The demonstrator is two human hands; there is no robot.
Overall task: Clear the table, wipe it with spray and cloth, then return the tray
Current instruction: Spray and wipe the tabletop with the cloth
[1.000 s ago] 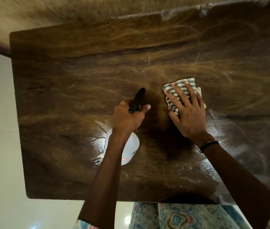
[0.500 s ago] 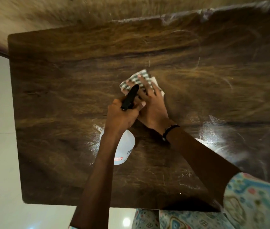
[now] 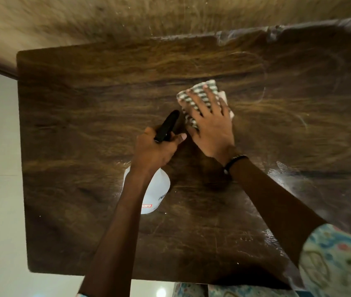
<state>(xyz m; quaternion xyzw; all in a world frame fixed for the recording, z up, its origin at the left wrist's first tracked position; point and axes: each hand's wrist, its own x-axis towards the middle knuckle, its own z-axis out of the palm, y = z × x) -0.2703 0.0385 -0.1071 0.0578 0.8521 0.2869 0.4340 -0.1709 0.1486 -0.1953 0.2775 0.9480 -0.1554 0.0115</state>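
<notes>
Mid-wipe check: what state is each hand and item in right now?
Left hand: grips the black trigger head.
White plastic spray bottle: held over the table, nozzle pointing away.
Right hand: flat, fingers spread, pressing the cloth.
Checked green-and-white cloth: folded, flat on the table.
Dark wooden table: wet sheen at right.

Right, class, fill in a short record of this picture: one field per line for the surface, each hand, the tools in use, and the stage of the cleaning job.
surface: dark wooden table, shiny wet patches near its right side
left hand: grips the spray bottle by its black nozzle head, above the table
right hand: fingers spread flat, pressing the checked cloth onto the table
wrist: dark bracelet on the right arm
stage: wiping; no tray in view
</notes>
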